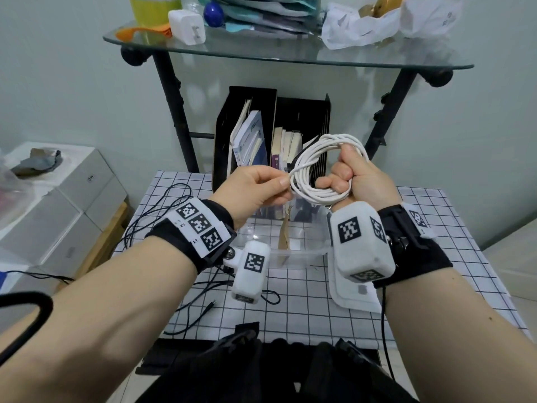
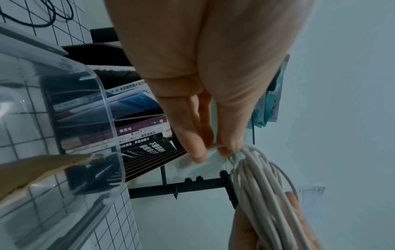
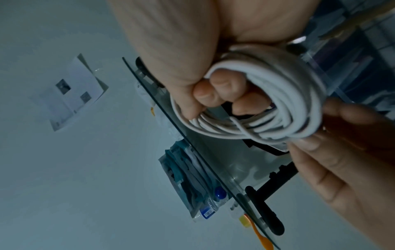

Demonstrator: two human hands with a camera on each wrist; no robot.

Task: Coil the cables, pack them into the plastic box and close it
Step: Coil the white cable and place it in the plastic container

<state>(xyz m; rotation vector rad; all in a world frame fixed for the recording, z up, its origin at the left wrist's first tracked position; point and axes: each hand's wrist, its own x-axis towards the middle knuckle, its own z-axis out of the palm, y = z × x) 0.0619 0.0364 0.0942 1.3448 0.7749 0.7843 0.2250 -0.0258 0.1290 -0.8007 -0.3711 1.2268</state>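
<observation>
White cable [image 1: 319, 173] coiled, right hand [image 1: 353, 175] fisted through its loops, left hand [image 1: 255, 187] pinching the loose end beside it; plastic box [image 1: 290, 251] open and apparently cable-free below both hands, black cable [image 1: 151, 216] uncoiled under left wrist—packing, closing remain.

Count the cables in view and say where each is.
2, as far as visible: the white cable, coiled, held in both hands above the plastic box; the black cable, loose on the table's left. More may be hidden.

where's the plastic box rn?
Head view: the clear plastic box sits open on the grid-patterned table, below both hands, in front of the black file holders.
</observation>
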